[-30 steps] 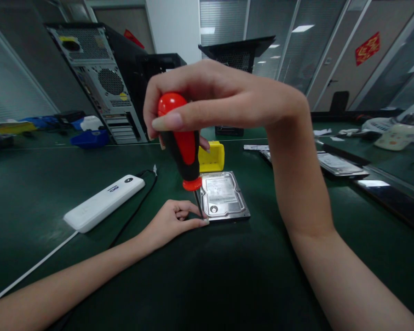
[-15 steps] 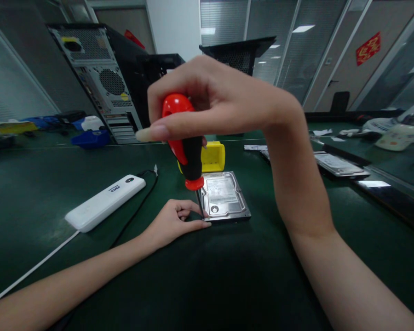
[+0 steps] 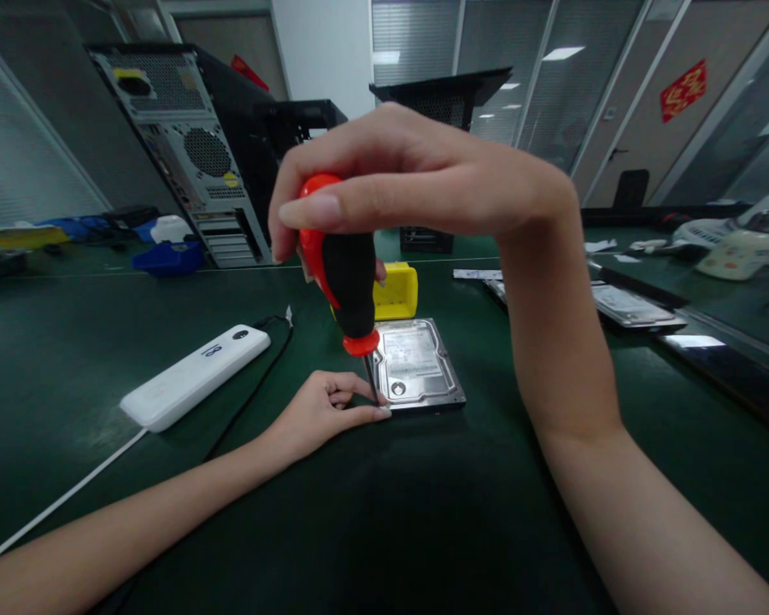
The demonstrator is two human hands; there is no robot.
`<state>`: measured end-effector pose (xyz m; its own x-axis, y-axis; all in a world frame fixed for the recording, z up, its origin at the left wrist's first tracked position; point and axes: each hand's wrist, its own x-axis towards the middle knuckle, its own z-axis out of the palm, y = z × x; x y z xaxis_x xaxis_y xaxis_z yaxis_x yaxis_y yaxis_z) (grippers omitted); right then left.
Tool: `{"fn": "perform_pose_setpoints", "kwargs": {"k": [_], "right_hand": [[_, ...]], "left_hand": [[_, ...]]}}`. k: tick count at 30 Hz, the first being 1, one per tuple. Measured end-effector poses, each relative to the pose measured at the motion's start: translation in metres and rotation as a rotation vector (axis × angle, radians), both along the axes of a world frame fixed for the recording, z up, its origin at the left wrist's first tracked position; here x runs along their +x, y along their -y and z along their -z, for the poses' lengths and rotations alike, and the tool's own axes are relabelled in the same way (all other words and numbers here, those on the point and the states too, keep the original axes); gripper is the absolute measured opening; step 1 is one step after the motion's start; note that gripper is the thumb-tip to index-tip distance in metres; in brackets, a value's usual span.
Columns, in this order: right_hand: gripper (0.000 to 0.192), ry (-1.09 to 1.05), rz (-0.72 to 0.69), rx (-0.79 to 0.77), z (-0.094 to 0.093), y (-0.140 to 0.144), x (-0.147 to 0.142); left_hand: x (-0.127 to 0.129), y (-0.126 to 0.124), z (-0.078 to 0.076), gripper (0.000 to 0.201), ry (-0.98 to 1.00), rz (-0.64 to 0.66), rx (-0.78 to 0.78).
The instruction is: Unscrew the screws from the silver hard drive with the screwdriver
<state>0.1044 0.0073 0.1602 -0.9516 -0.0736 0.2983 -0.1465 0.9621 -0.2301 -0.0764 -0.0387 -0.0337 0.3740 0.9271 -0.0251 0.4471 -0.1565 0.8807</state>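
A silver hard drive [image 3: 416, 359] lies flat on the dark green table, its label side up. My left hand [image 3: 324, 414] grips the drive's near left corner between thumb and fingers. Above it, my right hand [image 3: 372, 188] is wrapped round the handle of a red and black screwdriver [image 3: 349, 282]. The screwdriver stands nearly upright, leaning slightly, with its shaft running down to the drive's near left corner. Where the tip meets the drive is too small to make out. Just behind the drive sits a yellow plastic bin [image 3: 397, 290], partly hidden by the screwdriver and hand.
On the left lie a white power strip [image 3: 196, 376] and a black cable [image 3: 256, 389]. A computer case [image 3: 192, 154] stands at the back left, near a blue bin [image 3: 170, 256]. Another hard drive [image 3: 634, 306] and a dark flat panel [image 3: 730, 367] lie on the right.
My right hand has turned on the screwdriver handle, its thumb shifting up and to the right. The left hand and the hard drive stay where they were.
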Motion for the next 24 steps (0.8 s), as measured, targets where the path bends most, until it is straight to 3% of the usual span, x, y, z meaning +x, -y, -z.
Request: {"fn": "perform_pose_setpoints", "kwargs": {"k": [13, 18, 24], "right_hand": [[0.035, -0.013, -0.005, 0.040, 0.0004, 0.0019, -0.0003], [0.033, -0.003, 0.056, 0.068, -0.0010, 0.0018, -0.0008], [0.035, -0.019, 0.001, 0.115, -0.0005, 0.0002, -0.0020]], "left_hand": [[0.0029, 0.0020, -0.0017, 0.016, 0.054, -0.034, -0.079], [0.0021, 0.0012, -0.0004, 0.019, 0.055, -0.027, -0.079], [0.0007, -0.0010, 0.0021, 0.023, 0.045, -0.008, -0.049]]}}
